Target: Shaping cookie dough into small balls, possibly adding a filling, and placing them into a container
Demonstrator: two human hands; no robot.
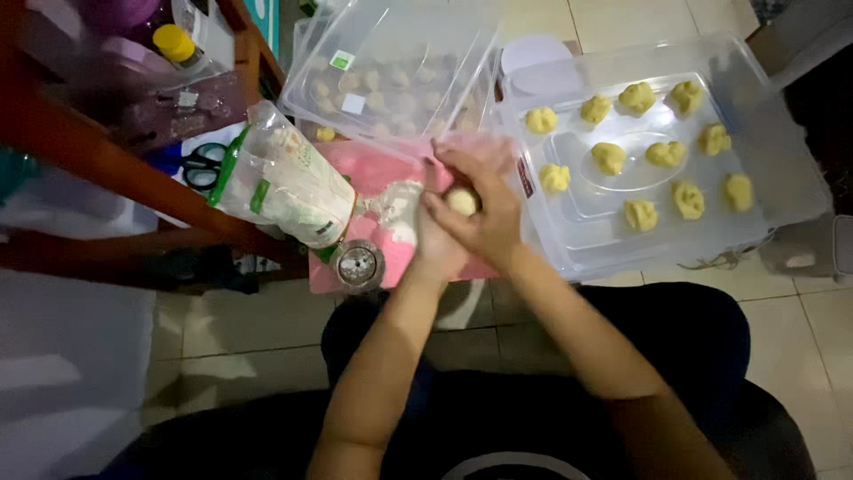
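A small pale ball of dough point(462, 201) sits pressed between my two palms. My left hand point(437, 238) cups it from below and the left. My right hand point(487, 197) lies over it from the right, fingers curled. Both hands hover above a pink board point(373, 173) with a small heap of white flour or dough point(400, 206) on it. To the right, a clear plastic lid or tray point(586, 240) carries several yellow dough lumps point(609, 157) in rows.
A clear plastic bag of flour point(284, 182) leans at the left beside a round metal tin point(358, 265). A clear box with dough balls point(391, 76) stands behind. A wooden table leg point(133, 173), scissors point(203, 164) and tiled floor point(249, 329) surround me.
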